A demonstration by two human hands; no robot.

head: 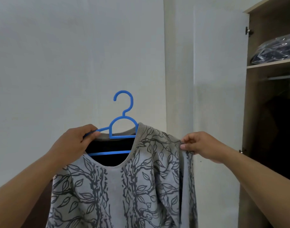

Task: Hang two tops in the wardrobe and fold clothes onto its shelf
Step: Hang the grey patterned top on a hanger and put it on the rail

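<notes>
we are putting the top (124, 186) on the hanger (123, 122): our left hand (73, 142) grips the hanger's bare arm and our right hand (200, 145) pinches the top's shoulder, which already sits over the other arm. next we think we must pull the loose side over the bare arm (the neck hole looks wide enough), then carry it to the wardrobe (249, 112), where the rail (282, 77) waits under the shelf (271, 64).

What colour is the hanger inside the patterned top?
Blue: the hanger shows plainly in the head view.
</notes>
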